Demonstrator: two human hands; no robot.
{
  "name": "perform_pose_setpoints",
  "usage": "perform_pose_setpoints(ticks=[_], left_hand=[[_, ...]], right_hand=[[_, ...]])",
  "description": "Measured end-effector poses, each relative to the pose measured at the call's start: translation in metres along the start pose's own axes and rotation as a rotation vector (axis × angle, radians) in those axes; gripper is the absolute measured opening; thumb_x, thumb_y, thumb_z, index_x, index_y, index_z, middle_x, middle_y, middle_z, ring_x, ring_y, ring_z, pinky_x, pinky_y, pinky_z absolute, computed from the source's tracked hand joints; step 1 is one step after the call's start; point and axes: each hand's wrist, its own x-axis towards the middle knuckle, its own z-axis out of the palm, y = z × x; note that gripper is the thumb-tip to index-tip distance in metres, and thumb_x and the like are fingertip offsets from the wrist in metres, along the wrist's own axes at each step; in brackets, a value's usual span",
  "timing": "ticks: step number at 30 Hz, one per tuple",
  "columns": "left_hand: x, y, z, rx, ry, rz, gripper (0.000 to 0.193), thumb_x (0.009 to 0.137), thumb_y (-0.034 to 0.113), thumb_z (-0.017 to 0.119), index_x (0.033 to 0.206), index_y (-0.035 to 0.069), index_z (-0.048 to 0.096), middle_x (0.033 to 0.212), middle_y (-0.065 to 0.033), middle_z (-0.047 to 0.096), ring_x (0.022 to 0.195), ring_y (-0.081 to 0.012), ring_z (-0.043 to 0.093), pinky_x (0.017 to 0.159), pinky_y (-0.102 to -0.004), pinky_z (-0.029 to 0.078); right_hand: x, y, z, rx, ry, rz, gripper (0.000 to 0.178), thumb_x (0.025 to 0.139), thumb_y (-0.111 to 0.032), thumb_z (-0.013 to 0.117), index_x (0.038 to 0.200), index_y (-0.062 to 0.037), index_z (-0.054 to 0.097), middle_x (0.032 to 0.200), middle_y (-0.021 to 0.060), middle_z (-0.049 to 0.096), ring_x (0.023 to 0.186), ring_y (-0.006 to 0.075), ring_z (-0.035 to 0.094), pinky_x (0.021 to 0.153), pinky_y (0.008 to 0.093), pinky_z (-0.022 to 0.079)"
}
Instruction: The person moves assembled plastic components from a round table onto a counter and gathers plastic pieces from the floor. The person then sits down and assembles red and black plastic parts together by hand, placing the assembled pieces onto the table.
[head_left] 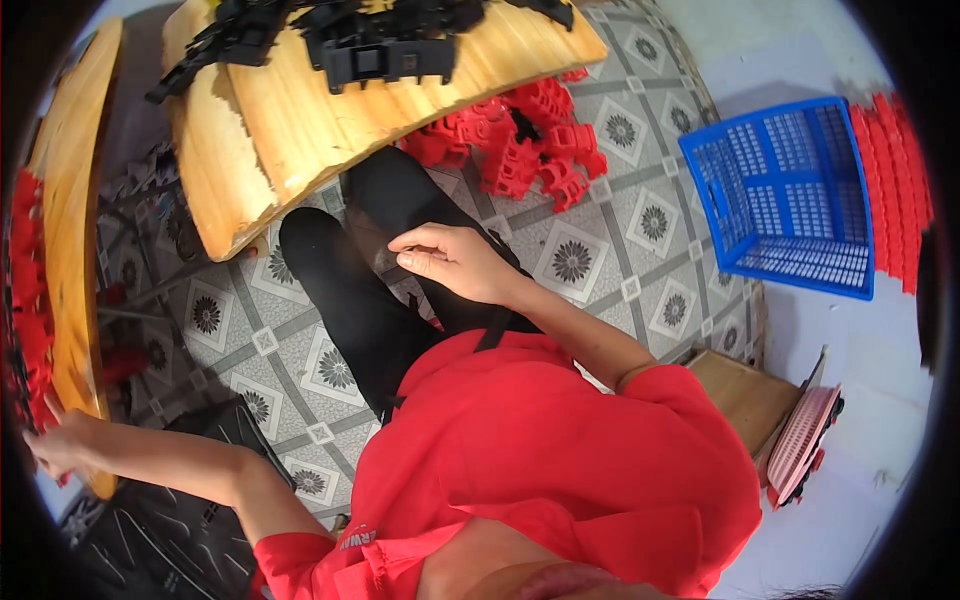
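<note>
At the far left, my left hand (pixel 65 440) reaches over the edge of a narrow wooden bench (pixel 75 250). Its fingers look spread, beside a row of red plastic parts (pixel 30 270) on that bench; whether they touch a part is hard to see near the dark rim. My right hand (pixel 455 262) hovers above my lap with its fingers stretched to the left and the thumb slightly apart from them. Nothing shows in it. Ahead of my knees, several black plastic parts (pixel 390 62) lie in a heap on a wooden table (pixel 330 120).
Red plastic pieces (pixel 515 140) are piled on the patterned tile floor (pixel 600 235) beyond my knees. To the right are a blue plastic crate (pixel 780 195), stacked red strips (pixel 895 190) and a pink basket (pixel 800 435). A black bag-like item (pixel 160 530) rests at lower left.
</note>
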Motion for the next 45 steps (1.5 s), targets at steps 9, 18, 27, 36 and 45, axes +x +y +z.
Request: perform_pose_setpoints(ticks=[9,18,27,36,45], left_hand=[[-0.365,0.024,-0.05,0.393,-0.875,0.217,0.045,0.088,-0.002,0.061,0.128,-0.006,0.04,0.12,-0.014,0.053,0.1,-0.0225,0.056,0.08,-0.033,0.052],[-0.485,0.017,-0.131,0.723,-1.335,-0.492,0.048,0.091,0.005,0.064,0.134,0.004,0.042,0.136,-0.0117,0.044,0.111,-0.0207,0.055,0.087,-0.03,0.048],[-0.528,0.008,-0.12,0.747,-1.47,-0.616,0.044,0.089,0.001,0.064,0.13,0.002,0.047,0.135,-0.0142,0.042,0.108,-0.0227,0.057,0.079,-0.0294,0.053],[-0.542,0.046,-0.032,0.315,-1.906,-0.06,0.059,0.068,0.017,0.084,0.118,0.003,0.057,0.133,-0.0198,0.048,0.122,-0.0386,0.047,0.1,-0.0469,0.042],[-0.421,0.062,-0.01,0.367,-1.176,0.192,0.08,0.068,0.019,0.089,0.134,0.009,0.045,0.139,-0.0202,0.042,0.123,-0.0341,0.049,0.101,-0.0428,0.044]], right_hand=[[0.021,0.163,-0.125,0.277,0.428,0.268,0.023,0.094,-0.019,0.063,0.11,-0.0025,0.066,0.091,0.0055,0.069,0.081,0.0089,0.063,0.07,0.0241,0.05],[0.135,0.352,-0.22,-0.992,0.486,0.479,0.131,0.059,-0.053,0.085,0.152,-0.0066,0.006,0.152,0.0245,0.028,0.141,0.0404,0.028,0.109,0.0625,0.025],[0.109,0.401,-0.234,-1.102,0.32,0.314,0.141,0.049,-0.044,0.092,0.153,-0.0053,0.004,0.121,0.0118,0.055,0.116,0.0321,0.051,0.112,0.0544,0.025],[0.021,0.077,-0.197,0.146,0.78,0.068,0.129,0.053,-0.024,0.093,0.149,0.0044,0.013,0.143,0.0201,0.043,0.129,0.0294,0.046,0.108,0.0425,0.037],[0.078,-0.136,-0.055,-0.084,0.101,-0.464,0.105,0.074,-0.022,0.084,0.149,0.0045,0.016,0.118,0.0197,0.062,0.111,0.0266,0.06,0.097,0.0357,0.044]])
